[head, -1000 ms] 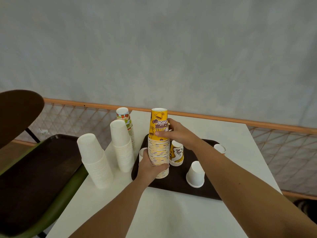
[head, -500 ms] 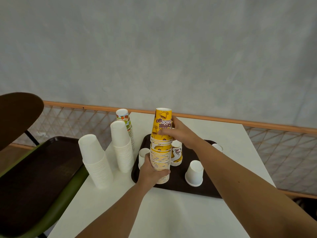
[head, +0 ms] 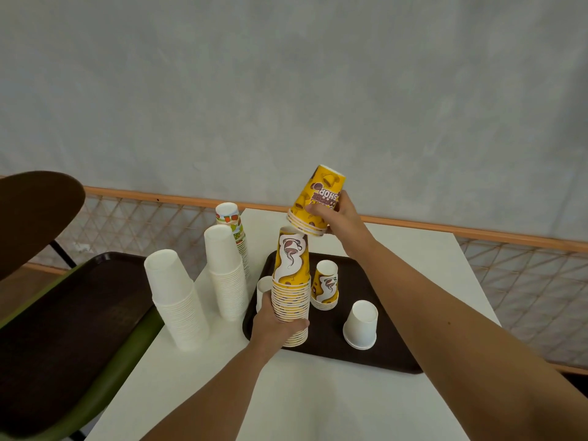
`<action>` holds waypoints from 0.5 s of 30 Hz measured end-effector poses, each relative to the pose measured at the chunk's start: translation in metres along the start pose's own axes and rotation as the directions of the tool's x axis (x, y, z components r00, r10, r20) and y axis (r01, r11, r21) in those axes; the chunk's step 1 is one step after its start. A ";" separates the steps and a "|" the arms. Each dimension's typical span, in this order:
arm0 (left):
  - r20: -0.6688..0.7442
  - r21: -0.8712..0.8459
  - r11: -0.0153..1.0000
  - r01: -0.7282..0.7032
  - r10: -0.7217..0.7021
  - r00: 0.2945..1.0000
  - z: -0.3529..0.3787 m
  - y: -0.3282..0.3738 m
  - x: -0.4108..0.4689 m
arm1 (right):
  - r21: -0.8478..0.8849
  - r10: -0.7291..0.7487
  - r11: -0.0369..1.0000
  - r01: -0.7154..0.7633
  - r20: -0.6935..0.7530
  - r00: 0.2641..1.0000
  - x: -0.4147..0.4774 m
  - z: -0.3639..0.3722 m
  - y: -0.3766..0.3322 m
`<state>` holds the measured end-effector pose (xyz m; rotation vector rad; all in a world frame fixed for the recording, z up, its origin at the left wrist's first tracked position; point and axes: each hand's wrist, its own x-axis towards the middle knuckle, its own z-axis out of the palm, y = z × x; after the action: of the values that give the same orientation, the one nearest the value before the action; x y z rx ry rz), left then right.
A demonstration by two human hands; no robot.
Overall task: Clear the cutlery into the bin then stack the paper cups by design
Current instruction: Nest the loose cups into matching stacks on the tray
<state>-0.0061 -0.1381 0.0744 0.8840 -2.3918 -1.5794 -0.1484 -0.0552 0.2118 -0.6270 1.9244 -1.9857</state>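
Gripping tilted yellow cups (head: 315,200) — right hand (head: 343,219) (just above stack (head: 291,281))

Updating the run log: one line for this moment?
left hand: grips tall yellow cup stack on tray | right hand: holds nested yellow cups tilted over stack

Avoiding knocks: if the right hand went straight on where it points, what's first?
Likely nothing near: the right hand, holding yellow cups, would clear the tall yellow stack and reach the wall; depth unclear.
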 end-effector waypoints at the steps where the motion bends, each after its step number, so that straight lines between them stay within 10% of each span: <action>1: -0.008 -0.014 1.000 0.004 -0.004 1.000 0.000 -0.001 0.001 | 0.026 0.002 1.000 -0.001 -0.037 0.999 0.002 -0.003 0.001; 15: -0.062 -0.091 0.996 0.013 -0.019 0.998 -0.004 0.006 0.027 | -0.221 0.080 0.970 -0.102 -0.107 0.991 0.018 -0.030 0.080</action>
<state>-0.0289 -0.1547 0.0760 0.9228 -2.2570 -1.6271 -0.1859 -0.0425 0.1342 -0.4935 2.2165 -1.7872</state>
